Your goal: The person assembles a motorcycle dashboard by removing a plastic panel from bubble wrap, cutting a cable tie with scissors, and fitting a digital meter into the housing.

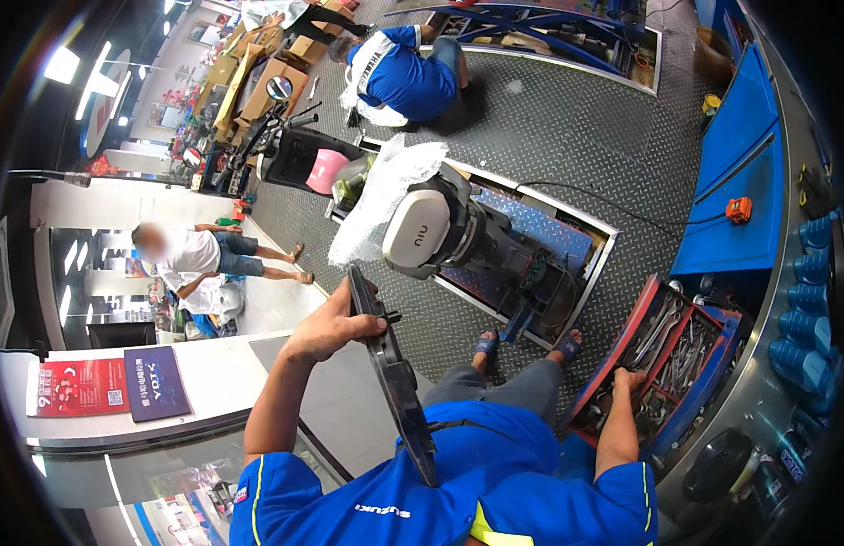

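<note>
Black plastic makes up the long, narrow trim panel (396,387) that the person's left hand (331,328) grasps near its upper end, the thumb pressed across the face and the other fingers mostly hidden behind it. The panel stands on a slant in front of the body, its lower end overlapping the blue work shirt (522,464); whether it touches the cloth I cannot tell.

The right hand (627,379) is down at the left side of an open red-and-blue tool drawer (620,338), over its near compartment. The fingertips are too small and shadowed to show whether they hold anything. Wrenches (684,357) lie in the drawer, loosely lined up in its compartments.

Ahead of the person, a scooter with a white tail cover (413,229) stands over a blue lift platform (554,235) set in the diamond-plate floor (586,127). Clear plastic wrap (378,205) drapes beside the tail cover, and a pink object (326,171) sits farther forward in the footwell. To the right, an orange device (738,210) with a black cable rests against a blue cabinet (736,241). Beyond the scooter, a co-worker in blue (411,77) crouches beside a second lift.
</note>
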Motion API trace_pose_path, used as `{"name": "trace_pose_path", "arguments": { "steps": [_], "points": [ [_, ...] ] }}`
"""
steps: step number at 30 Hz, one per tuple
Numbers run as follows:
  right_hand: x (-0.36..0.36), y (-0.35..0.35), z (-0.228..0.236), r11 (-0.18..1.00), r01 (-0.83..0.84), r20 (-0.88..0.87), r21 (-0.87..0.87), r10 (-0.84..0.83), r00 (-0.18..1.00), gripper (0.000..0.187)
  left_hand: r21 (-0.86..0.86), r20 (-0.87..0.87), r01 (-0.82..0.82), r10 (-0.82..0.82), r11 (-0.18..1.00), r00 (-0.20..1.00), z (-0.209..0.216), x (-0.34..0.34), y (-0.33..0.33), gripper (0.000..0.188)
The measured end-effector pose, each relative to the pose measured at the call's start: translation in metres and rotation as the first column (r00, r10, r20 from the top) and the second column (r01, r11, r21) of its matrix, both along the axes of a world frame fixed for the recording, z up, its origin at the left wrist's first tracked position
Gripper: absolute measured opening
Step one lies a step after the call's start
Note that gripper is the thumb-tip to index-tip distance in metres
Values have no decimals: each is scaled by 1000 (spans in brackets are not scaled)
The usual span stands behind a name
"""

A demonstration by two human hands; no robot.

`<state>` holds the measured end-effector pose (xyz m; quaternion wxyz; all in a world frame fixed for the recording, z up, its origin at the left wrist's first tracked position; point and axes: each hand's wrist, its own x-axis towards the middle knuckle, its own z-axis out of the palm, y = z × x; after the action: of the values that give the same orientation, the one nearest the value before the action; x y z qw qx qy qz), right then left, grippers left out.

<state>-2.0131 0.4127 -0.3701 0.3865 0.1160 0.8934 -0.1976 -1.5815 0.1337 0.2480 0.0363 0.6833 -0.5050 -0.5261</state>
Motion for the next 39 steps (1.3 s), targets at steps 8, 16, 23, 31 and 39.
{"name": "trace_pose_path", "arguments": {
  "steps": [8, 16, 23, 31, 39],
  "points": [
    [-1, -10, 47, 995, -9, -90, 98, 18, 996, 52, 30, -63, -157, 159, 987, 985, -11, 51, 8, 69],
    [17, 4, 154, 474, 575, 482, -667, -314, 818, 30, 46, -248, -347, 347, 937, 904, -69, 142, -10, 41],
    [225, -82, 397, -26, 721, 713, -692, 125, 690, 60, 78, -623, -397, 356, 915, 697, -123, 237, -40, 36],
    [407, -119, 449, 54, 773, 652, -632, 576, 493, 35, 14, -804, -608, 371, 794, 465, -121, 272, -25, 40],
    [463, -160, 501, -1, 308, 304, -951, 172, 937, 36, 9, -903, -728, 318, 685, 288, -99, 287, 23, 48]
  ]
}}
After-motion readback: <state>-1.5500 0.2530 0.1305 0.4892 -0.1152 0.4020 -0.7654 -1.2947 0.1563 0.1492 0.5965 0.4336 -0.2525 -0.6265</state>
